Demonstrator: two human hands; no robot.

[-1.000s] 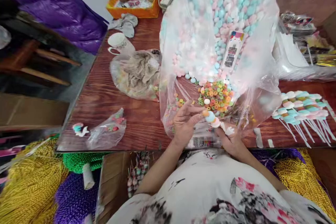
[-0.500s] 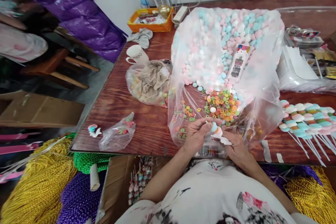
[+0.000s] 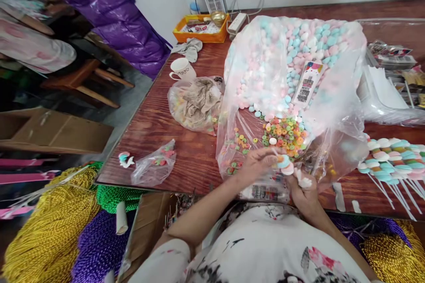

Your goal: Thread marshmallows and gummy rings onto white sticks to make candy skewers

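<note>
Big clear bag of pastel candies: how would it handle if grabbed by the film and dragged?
Likely floppy: the clear bag is thin film, creased and slumped over its load. Probably heavy as a whole, since pastel pieces fill most of it. Its mouth lies open by the left hand pinching a candy stack, so loose coloured rings may spill.

The left hand (image 3: 258, 166), its fingers spread a second ago beside the candy stack (image 3: 285, 164), has closed its fingertips on the stack's left end, where the orange ring (image 3: 280, 158) now sits pressed against the blue piece (image 3: 284, 162).
</note>
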